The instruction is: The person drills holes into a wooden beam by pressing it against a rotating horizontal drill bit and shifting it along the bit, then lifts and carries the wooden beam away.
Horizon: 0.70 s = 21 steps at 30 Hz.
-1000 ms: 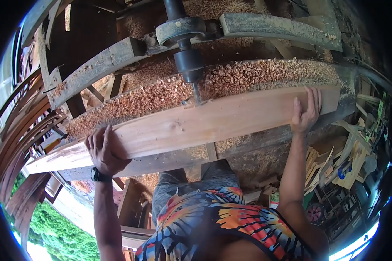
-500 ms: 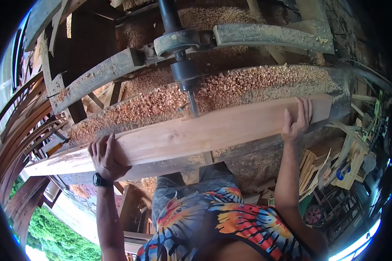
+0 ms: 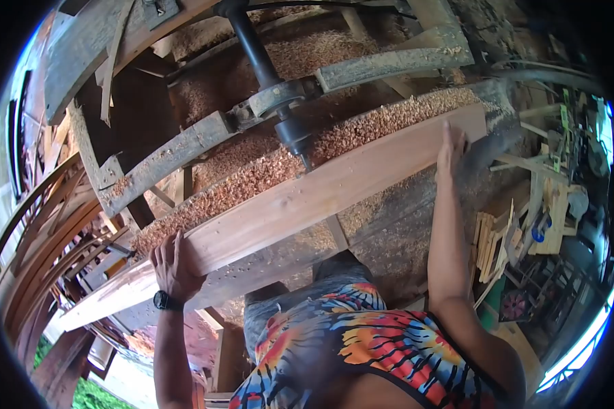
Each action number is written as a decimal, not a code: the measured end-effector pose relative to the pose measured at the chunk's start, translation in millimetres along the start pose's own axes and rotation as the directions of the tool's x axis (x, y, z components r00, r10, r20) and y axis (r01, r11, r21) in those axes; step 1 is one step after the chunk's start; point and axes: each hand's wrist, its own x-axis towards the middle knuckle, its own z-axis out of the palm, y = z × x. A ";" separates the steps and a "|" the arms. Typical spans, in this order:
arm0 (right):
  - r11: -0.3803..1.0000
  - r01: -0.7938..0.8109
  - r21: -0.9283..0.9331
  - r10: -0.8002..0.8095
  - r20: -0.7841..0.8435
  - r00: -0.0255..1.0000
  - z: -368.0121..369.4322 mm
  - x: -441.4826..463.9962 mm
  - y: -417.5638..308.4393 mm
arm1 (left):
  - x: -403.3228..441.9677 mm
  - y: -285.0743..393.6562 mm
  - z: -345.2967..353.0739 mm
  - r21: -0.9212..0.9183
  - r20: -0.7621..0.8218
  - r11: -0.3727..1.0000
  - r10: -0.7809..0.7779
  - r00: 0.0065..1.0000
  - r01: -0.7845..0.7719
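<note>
A long, pale wooden board (image 3: 334, 178) lies slantwise across the workbench, flat face up. Toward its left part, my left hand (image 3: 176, 268), with a dark watch at the wrist, grips it with the fingers over the far edge. Near the board's right end my right hand (image 3: 451, 151) holds the near edge, one digit pointing up along the face and the other fingers partly hidden. A drill bit (image 3: 306, 162) in a black chuck (image 3: 293, 133) meets the board's far edge around the middle; whether it is inside the wood I cannot tell.
Wood shavings (image 3: 396, 117) are heaped along the board's far side. Behind the chuck run a dark shaft (image 3: 252, 48) and a curved wooden frame (image 3: 396, 68). Curved wood strips (image 3: 44, 225) are stacked at left; offcuts (image 3: 494, 235) lie at right.
The whole view has turned, so bench and board slant more steeply, right end higher. My right hand's fingers, earlier spread over the board's face, are now mostly curled with one digit upright.
</note>
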 end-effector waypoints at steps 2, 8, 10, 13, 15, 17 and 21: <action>0.994 -0.111 0.022 0.110 0.025 0.994 -2.7 -7.1 -44.6 | -1.3 -8.8 6.3 -0.022 -0.017 0.999 0.049 0.999 -0.050; 0.966 -0.184 -0.180 0.185 -0.013 0.983 13.1 -0.3 -57.5 | 2.8 -8.3 5.8 -0.090 -0.064 0.992 0.078 0.995 -0.084; 0.961 -0.184 -0.206 0.180 -0.039 0.983 15.4 4.6 -54.3 | 3.8 -8.5 6.5 -0.101 -0.071 0.991 0.086 0.994 -0.093; 0.960 -0.147 -0.240 0.137 -0.057 0.989 16.9 14.7 -42.2 | 4.3 -9.2 8.7 -0.114 -0.081 0.988 0.096 0.992 -0.105; 0.955 -0.135 -0.265 0.124 -0.059 0.991 17.7 17.4 -40.7 | 5.9 -6.9 7.8 -0.114 -0.078 0.988 0.095 0.992 -0.103; 0.943 -0.147 -0.298 0.135 -0.062 0.989 12.7 19.2 -47.0 | 11.4 -0.5 5.1 -0.111 -0.066 0.989 0.086 0.994 -0.093; 0.944 -0.152 -0.293 0.132 -0.090 0.987 14.0 39.4 -30.3 | 17.3 6.8 9.7 -0.130 -0.085 0.985 0.106 0.991 -0.117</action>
